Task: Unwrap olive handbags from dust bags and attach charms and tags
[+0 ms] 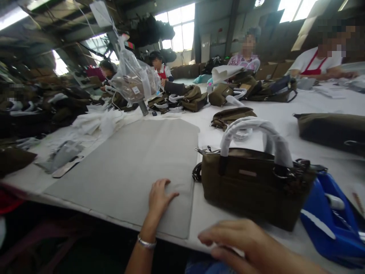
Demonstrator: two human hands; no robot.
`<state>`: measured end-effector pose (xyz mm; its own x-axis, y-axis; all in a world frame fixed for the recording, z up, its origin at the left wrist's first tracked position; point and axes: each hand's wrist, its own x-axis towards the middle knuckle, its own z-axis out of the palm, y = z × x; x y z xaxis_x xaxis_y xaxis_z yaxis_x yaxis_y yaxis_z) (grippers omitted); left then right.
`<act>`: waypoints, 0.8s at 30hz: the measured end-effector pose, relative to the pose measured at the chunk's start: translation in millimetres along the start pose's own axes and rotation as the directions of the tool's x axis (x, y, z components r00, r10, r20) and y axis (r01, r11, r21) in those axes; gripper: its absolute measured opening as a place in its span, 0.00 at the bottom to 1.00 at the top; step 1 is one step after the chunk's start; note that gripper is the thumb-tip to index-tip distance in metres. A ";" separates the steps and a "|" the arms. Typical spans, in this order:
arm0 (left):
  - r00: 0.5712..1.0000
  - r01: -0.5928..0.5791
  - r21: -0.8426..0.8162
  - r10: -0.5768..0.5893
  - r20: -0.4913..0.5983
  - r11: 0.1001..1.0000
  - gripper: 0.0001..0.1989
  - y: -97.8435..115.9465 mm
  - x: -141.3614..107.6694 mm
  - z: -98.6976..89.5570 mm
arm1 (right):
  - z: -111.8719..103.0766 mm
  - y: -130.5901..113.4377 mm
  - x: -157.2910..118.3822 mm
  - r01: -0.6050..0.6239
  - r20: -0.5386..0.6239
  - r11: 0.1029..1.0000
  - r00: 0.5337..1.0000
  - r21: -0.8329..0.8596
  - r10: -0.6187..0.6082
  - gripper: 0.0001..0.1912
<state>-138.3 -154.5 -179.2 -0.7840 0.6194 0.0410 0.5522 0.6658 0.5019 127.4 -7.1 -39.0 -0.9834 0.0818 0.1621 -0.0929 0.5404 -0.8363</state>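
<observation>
My left hand rests over a flat grey sheet on the table, its thumb and fingers apart and nothing in them. My right hand, slightly blurred, hovers at the table's front edge with fingers stretched out and the thumb apart. Just beyond the right hand stands an olive-brown handbag, upright. White wrapping covers its two raised handles. A small metallic plate shows on the bag's front, and dark straps hang at its sides. Neither hand touches the handbag.
A blue tray with small tools stands right of the handbag. Several more bags lie farther back, and another dark bag lies at right. A post with clear plastic bags rises behind the sheet. Several people sit across the table.
</observation>
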 end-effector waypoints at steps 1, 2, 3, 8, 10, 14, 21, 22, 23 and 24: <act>1.000 0.002 -0.014 -0.002 0.002 1.000 0.21 -2.8 3.1 -0.7 | 9.9 8.9 17.4 -0.054 0.019 0.995 0.998 0.086 0.052 0.14; 1.000 0.003 -0.032 -0.003 0.008 0.999 0.18 -5.2 6.5 -1.5 | 19.3 20.3 33.2 -0.114 0.019 0.975 0.993 0.190 0.113 0.16; 1.000 0.006 -0.051 -0.006 0.013 0.999 0.15 -7.2 9.6 -2.2 | 28.1 33.5 47.2 -0.174 0.009 0.948 0.984 0.266 0.178 0.17; 0.998 0.061 -0.159 -0.060 0.012 0.985 0.07 -17.4 21.3 -4.4 | 60.1 97.5 88.6 -0.371 -0.011 0.646 0.862 0.667 0.506 0.35; 0.997 0.076 -0.218 -0.075 0.013 0.973 0.10 -23.1 26.1 -8.4 | 65.8 113.7 98.5 -0.362 0.011 0.469 0.801 0.806 0.599 0.43; 0.999 0.047 -0.348 -0.042 0.022 0.936 0.15 -21.9 30.0 -22.0 | 65.5 129.4 129.6 -0.344 0.087 0.297 0.771 0.891 0.631 0.47; 0.953 -0.010 -0.513 0.164 0.255 0.858 0.09 53.1 -36.4 -17.5 | 62.4 122.7 182.8 -0.528 0.368 0.129 0.727 0.840 0.580 0.32; 0.902 0.008 -0.564 0.238 0.360 0.826 0.07 58.7 -43.0 -18.0 | 65.1 123.7 180.3 -0.558 0.389 0.125 0.705 0.820 0.593 0.28; 0.824 0.053 -0.606 0.308 0.476 0.794 0.07 59.3 -44.7 -21.4 | 68.2 126.5 174.7 -0.569 0.386 0.135 0.694 0.811 0.607 0.26; 0.794 0.069 -0.598 0.319 0.518 0.798 0.08 54.0 -41.0 -28.2 | 71.4 131.3 166.6 -0.557 0.355 0.162 0.700 0.814 0.620 0.25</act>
<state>-84.3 -155.7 -129.4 -0.2994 0.9194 -0.2549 0.2169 0.3257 0.9203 -59.9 17.7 -159.2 -0.8009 0.0951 -0.5912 0.4058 -0.6399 -0.6526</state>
